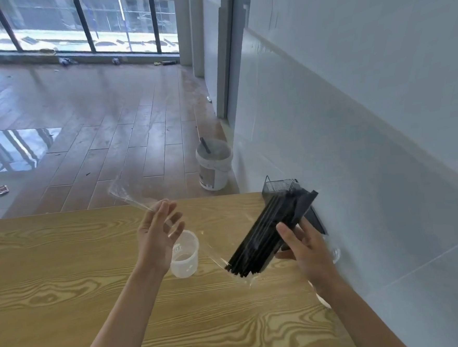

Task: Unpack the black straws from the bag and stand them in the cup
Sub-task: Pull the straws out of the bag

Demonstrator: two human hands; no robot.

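My right hand (305, 252) grips a bundle of black straws (267, 230) over the table's right side. The bundle is tilted, with its lower end toward the cup. A clear plastic bag (252, 276) still wraps the bundle's lower end. My left hand (159, 233) is raised above the cup with its fingers nearly straight. A torn strip of clear plastic (128, 196) is caught between its fingertips and trails up to the left. The translucent plastic cup (187, 257) stands upright on the table, partly behind my left hand, with no straws in it.
The wooden table (66, 266) ends at a white wall on the right. A black mesh holder (280, 187) stands at the table's far right corner behind the straws. A white bucket (213, 165) sits on the floor beyond the table.
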